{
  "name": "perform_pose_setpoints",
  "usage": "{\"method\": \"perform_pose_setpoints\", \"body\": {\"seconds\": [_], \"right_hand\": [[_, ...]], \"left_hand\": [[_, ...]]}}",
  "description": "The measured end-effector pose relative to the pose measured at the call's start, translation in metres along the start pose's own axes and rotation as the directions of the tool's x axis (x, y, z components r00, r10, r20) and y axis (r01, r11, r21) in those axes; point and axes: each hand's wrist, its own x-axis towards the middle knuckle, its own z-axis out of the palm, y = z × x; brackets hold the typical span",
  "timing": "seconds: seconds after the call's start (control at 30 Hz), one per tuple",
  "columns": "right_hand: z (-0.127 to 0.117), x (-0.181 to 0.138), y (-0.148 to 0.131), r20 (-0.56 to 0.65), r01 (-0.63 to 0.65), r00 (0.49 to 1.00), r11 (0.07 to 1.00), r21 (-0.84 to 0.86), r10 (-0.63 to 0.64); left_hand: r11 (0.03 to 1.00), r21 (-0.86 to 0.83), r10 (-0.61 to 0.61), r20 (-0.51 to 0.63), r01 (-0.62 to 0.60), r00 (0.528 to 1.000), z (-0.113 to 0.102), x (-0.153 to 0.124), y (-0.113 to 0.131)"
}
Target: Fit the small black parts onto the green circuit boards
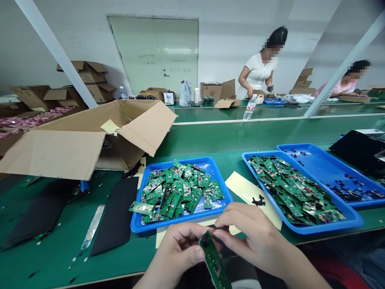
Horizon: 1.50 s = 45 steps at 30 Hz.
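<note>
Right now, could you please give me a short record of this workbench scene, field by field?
left hand: left hand grips the lower part of a green circuit board
right hand: right hand pinches at the board's top end
nearest tray: blue tray heaped with green boards, just beyond the hands
right trays: second blue tray of boards; third tray with small black parts
left side: open cardboard box, black mats
background: two people at the far bench

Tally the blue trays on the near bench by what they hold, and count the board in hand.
Trays heaped with green circuit boards: 2, the left tray and the middle tray
Trays with small black parts: 1
Boards in hand: 1, held by left hand and right hand
Total: 3 trays, 1 held board
</note>
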Motion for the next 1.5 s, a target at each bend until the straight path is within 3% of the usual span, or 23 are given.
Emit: {"method": "perform_pose_setpoints", "body": {"seconds": [0.1,0.3,0.43,0.7,0.87,0.97,1.07,1.13,1.5], "right_hand": [[-0.002,0.001,-0.006,-0.026,-0.015,1.000,0.999,0.052,0.017],[0.003,0.004,-0.013,0.015,0.045,0.999,0.995,0.087,-0.046],[0.007,0.003,-0.011,0.022,0.063,0.998,0.994,0.088,-0.065],[0.009,0.010,-0.012,-0.016,0.178,0.984,0.983,-0.039,-0.179],[0.012,0.011,-0.010,-0.030,0.224,0.973,0.971,-0.083,-0.227],[0.014,0.007,-0.006,-0.068,0.155,0.986,0.987,0.052,-0.151],[0.013,0.002,-0.003,-0.022,-0.010,1.000,0.969,0.249,0.016],[0.013,0.000,-0.002,0.013,-0.069,0.998,0.953,0.294,0.068],[0.013,0.005,-0.007,0.027,-0.025,0.999,0.985,0.171,0.020]], "left_hand": [[0.997,-0.077,-0.023,0.042,0.026,0.999,-0.001,-0.003,-0.006],[0.998,-0.052,0.030,-0.108,-0.036,0.994,-0.012,-0.002,-0.025],[0.992,-0.117,0.044,-0.066,-0.052,0.997,-0.018,0.000,-0.035],[0.990,-0.133,0.046,-0.028,-0.049,0.999,-0.010,0.000,-0.025],[0.994,-0.111,0.011,-0.062,-0.018,0.998,-0.007,0.000,-0.023],[0.986,-0.163,-0.050,-0.059,0.040,0.997,-0.002,-0.001,-0.019],[0.975,-0.187,-0.136,-0.069,0.121,0.988,0.006,-0.004,-0.011],[0.969,-0.190,-0.180,-0.100,0.159,0.979,0.010,-0.005,-0.005],[0.968,-0.185,-0.199,-0.158,0.169,0.967,0.005,-0.004,-0.013]]}}
